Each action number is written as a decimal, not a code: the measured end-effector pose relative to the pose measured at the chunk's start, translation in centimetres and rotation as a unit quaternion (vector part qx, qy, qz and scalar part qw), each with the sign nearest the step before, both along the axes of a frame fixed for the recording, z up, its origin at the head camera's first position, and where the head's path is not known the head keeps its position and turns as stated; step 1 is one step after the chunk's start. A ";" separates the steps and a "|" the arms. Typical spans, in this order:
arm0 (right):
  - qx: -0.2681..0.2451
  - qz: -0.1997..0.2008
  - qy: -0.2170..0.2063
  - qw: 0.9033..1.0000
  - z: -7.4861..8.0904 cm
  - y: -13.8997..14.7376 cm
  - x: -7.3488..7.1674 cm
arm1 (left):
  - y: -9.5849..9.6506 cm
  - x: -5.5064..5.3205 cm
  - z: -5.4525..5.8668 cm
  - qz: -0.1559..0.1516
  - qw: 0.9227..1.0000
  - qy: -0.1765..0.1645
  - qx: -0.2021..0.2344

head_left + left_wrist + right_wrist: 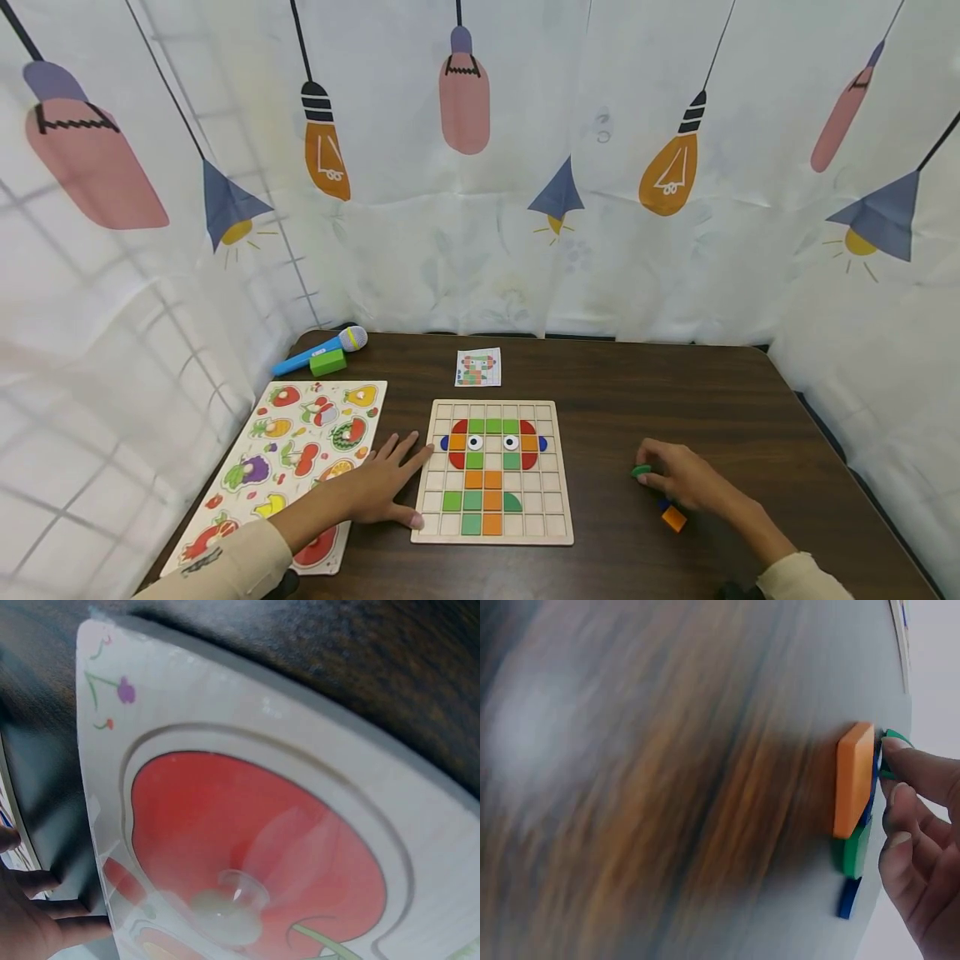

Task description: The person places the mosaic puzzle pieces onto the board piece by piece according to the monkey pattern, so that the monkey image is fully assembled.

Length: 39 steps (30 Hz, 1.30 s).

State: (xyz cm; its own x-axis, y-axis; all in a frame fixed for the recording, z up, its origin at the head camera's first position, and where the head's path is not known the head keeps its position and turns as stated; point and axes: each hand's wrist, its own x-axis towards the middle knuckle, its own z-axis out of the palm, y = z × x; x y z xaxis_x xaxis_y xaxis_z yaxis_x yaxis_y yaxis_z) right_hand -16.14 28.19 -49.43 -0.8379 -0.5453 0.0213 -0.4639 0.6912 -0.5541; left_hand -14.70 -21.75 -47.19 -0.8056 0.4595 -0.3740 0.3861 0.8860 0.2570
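A wooden grid board (493, 472) lies in the middle of the table, with red, green, orange and blue pieces and two eye pieces set in its squares. My left hand (386, 487) rests with fingers spread, its thumb and fingertips at the board's left edge. Off to the right, my right hand (686, 477) pinches a small green piece (641, 471) between thumb and finger. Close by this hand are an orange piece (853, 780), a green piece (856, 849) and a dark blue piece (847, 898), with more blue showing between them.
A fruit puzzle board (258, 479) lies to the left, partly under my left forearm. Behind it are a blue toy microphone (315, 354) and a green block (327, 362). A small pattern card (477, 367) lies beyond the grid board. Printed curtains (480, 242) surround the table.
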 end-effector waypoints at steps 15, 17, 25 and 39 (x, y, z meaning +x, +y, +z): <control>-0.047 0.014 -0.016 0.999 1.3 -7.6 -0.9 | -0.1 -0.1 -0.2 0.002 1.000 -0.003 0.004; -0.051 0.026 -0.023 0.998 1.3 -9.0 -1.0 | -0.1 -0.1 -0.2 -0.001 1.000 -0.002 0.007; -0.069 0.079 -0.038 0.994 1.1 -14.7 -1.1 | -0.3 -0.1 -0.4 -0.009 1.000 0.002 0.015; -0.049 0.099 -0.054 0.992 0.7 -22.6 -0.9 | -0.2 0.0 -0.5 0.001 1.000 0.000 0.005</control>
